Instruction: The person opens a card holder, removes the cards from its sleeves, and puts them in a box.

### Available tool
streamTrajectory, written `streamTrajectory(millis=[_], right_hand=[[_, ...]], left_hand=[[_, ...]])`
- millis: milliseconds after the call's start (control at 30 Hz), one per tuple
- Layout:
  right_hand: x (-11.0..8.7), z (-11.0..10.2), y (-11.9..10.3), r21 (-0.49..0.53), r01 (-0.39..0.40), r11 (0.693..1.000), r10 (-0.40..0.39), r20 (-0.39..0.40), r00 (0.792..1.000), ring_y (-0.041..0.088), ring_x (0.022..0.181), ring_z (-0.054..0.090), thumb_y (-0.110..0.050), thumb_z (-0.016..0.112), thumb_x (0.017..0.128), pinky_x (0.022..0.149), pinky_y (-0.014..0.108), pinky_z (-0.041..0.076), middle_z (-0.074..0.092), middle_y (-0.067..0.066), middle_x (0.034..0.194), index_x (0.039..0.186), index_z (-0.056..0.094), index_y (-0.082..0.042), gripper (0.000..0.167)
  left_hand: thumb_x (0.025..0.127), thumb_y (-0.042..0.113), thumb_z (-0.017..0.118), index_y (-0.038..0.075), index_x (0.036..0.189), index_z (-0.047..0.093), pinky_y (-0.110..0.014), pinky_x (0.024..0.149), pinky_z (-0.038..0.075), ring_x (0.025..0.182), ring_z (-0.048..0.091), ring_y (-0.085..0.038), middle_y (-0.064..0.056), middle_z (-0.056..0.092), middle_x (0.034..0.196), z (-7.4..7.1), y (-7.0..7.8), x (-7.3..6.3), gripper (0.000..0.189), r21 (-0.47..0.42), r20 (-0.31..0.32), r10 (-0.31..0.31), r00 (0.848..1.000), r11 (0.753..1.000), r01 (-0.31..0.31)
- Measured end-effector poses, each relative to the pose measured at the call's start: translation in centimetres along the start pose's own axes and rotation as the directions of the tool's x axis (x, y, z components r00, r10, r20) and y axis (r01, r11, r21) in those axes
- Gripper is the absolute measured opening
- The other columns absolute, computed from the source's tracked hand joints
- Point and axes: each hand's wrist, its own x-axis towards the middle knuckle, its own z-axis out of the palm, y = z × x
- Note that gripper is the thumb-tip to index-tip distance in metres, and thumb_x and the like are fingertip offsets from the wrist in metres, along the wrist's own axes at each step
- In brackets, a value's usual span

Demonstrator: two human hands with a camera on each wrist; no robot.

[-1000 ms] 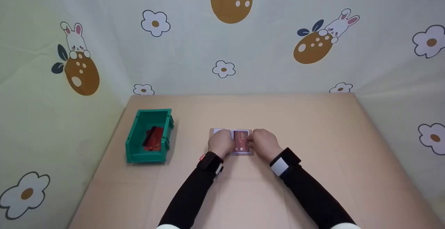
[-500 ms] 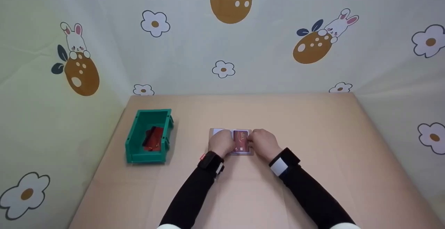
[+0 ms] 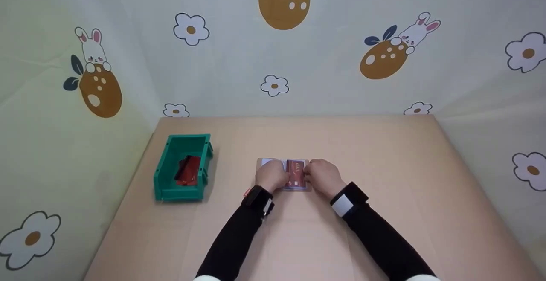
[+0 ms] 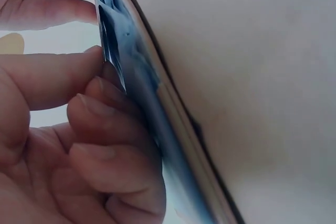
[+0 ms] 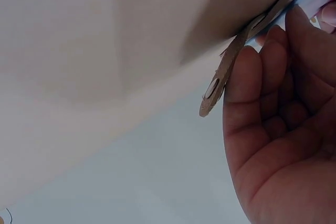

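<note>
An opened brown card holder (image 3: 259, 163) with clear sleeves lies on the table in the head view. A red card (image 3: 297, 173) with pale lettering is on its right-hand page. My left hand (image 3: 271, 176) covers much of the left page, with thumb and forefinger pinching the card's left side. At the opposite edge, my right hand (image 3: 325, 175) holds the card holder, fingertips at the card's right side. The left wrist view shows the layered sleeves (image 4: 126, 35) edge-on, slightly parted. From the right wrist, a brown strap tab (image 5: 226, 72) sticks out beside the curled fingers.
On the left of the table stands a green plastic bin (image 3: 179, 193) containing several red cards, one with a dark stripe. Brown covering spreads over the table (image 3: 362, 144). A printed curtain (image 3: 230, 59) with rabbits and flowers closes off the back and sides.
Both hands stay at the card holder with almost no movement. The left thumb shifts slightly along the red card's edge. The bin has not moved.
</note>
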Motion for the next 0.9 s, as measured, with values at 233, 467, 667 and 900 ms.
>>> streamTrajectory(millis=[233, 467, 667, 900], right_hand=[[0.0, 0.0, 0.0, -0.001, 0.005, 1.0, -0.005, 0.004, 1.0, 0.025, 0.068, 0.06, -0.014, 0.081, 0.079, 0.062, 0.041, 0.049, 0.059, 0.006, 0.071, 0.078, 0.076, -0.009, 0.007], [-0.1, 0.0, 0.0, 0.008, 0.001, 1.0, -0.001, -0.007, 1.0, 0.025, 0.066, 0.059, -0.017, 0.081, 0.079, 0.06, 0.042, 0.049, 0.058, 0.005, 0.07, 0.074, 0.074, -0.01, 0.011], [-0.1, -0.1, 0.0, -0.002, -0.023, 1.0, 0.023, 0.016, 1.0, 0.024, 0.067, 0.058, -0.012, 0.079, 0.08, 0.063, 0.041, 0.05, 0.059, 0.005, 0.072, 0.075, 0.073, -0.009, 0.008], [0.0, -0.1, 0.0, -0.004, -0.031, 1.0, 0.031, 0.032, 0.999, 0.023, 0.069, 0.059, -0.011, 0.078, 0.082, 0.066, 0.04, 0.051, 0.061, 0.005, 0.074, 0.082, 0.076, -0.006, 0.006]], left_hand=[[0.086, 0.025, 0.071, 0.008, 0.071, 0.065, -0.035, 0.059, 0.042, 0.066, 0.053, -0.02, -0.002, 0.06, 0.074, 0.0, -0.3, 0.0, 0.023, -0.009, 0.007, 0.003, 1.0, 1.0, -0.003], [0.086, 0.025, 0.072, 0.005, 0.081, 0.069, -0.036, 0.06, 0.045, 0.068, 0.054, -0.021, -0.004, 0.063, 0.08, 0.0, -0.5, 0.0, 0.021, -0.028, 0.009, -0.013, 1.0, 1.0, 0.013], [0.087, 0.025, 0.071, 0.004, 0.081, 0.069, -0.033, 0.057, 0.041, 0.064, 0.053, -0.02, -0.004, 0.061, 0.076, -0.7, -1.5, -0.1, 0.022, -0.066, 0.016, -0.018, 1.0, 0.998, 0.019], [0.088, 0.022, 0.07, 0.008, 0.071, 0.058, -0.031, 0.061, 0.04, 0.065, 0.051, -0.019, -0.003, 0.055, 0.07, -2.6, -3.7, -0.2, 0.026, -0.121, 0.037, -0.017, 0.999, 0.992, 0.021]])
